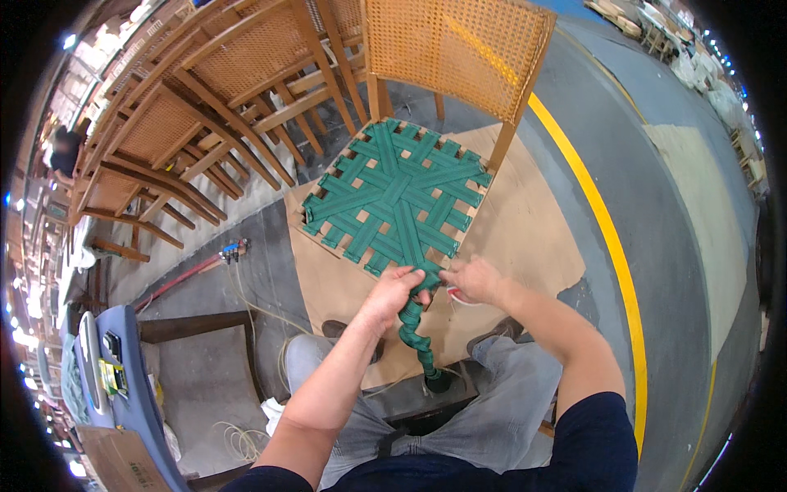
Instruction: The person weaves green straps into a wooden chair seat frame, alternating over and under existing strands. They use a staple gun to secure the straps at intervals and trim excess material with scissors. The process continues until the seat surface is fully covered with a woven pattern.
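Observation:
In front of me stands a wooden chair [507, 143] with a cane back and a seat of woven green webbing [402, 193]. Two diagonal bands cross over the middle of the weave. At the seat's near corner, my left hand [398, 291] pinches a loose green webbing strap [410, 332], which hangs twisted between my knees. Close beside it, my right hand [479, 280] is closed around scissors [464, 298] with a white and red looped handle. Their blades are hidden by the fingers and the strap.
Several cane-backed wooden chairs [246, 57] lean together at the left and back. Cardboard [533, 230] lies under the chair. A blue padded seat [139, 369] with small items stands at lower left, near a red air hose [184, 275]. A yellow floor line [602, 221] curves along the right.

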Tool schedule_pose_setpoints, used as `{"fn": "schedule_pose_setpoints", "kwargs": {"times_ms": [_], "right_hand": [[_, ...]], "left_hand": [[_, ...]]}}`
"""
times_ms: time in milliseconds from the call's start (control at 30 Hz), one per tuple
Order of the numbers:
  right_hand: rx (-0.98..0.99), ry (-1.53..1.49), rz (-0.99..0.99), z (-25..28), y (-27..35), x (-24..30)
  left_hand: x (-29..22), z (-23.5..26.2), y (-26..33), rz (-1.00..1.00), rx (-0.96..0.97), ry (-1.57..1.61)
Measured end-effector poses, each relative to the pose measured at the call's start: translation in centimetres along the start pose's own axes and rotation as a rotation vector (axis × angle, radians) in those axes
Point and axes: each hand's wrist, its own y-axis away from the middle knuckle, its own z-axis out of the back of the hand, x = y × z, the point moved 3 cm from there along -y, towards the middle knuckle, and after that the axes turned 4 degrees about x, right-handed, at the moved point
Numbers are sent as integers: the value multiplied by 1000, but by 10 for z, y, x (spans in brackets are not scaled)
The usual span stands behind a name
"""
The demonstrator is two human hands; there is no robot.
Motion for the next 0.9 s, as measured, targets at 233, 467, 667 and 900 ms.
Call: {"fn": "schedule_pose_setpoints", "kwargs": {"times_ms": [233, 467, 667, 900], "right_hand": [[-661, -523, -268, -2, 92, 3], [-1033, -731, -1464, -78, 365, 63], [-1099, -643, -1821, -150, 502, 160], [-543, -287, -1920, -151, 478, 159]], "left_hand": [[101, -5, 92, 245, 252, -473], [154, 80, 49, 433, 107, -246], [49, 160, -71, 144, -238, 491], [59, 137, -72, -110, -298, 645]]}}
